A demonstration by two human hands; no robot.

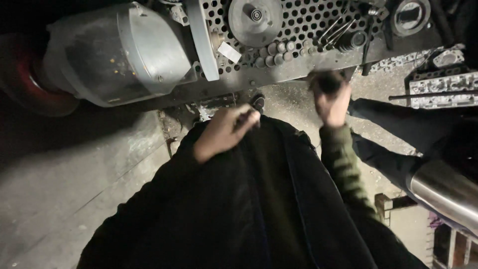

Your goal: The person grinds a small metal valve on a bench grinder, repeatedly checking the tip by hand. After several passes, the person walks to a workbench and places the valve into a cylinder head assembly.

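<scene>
Both hands work: left hand fingers curl on dark jacket; right hand fingers clench a dark knob at the perforated worktop.

The right hand was motion-blurred, and the dark thing in its grip could not be identified. The left hand's fingertips hid against the dark jacket. The red wheel and steel pipe ran past the frame edges.

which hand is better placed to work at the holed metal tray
Right hand: it is raised at the tray's front edge, gripping something dark. The left hand sits lower, against the dark jacket.
</scene>
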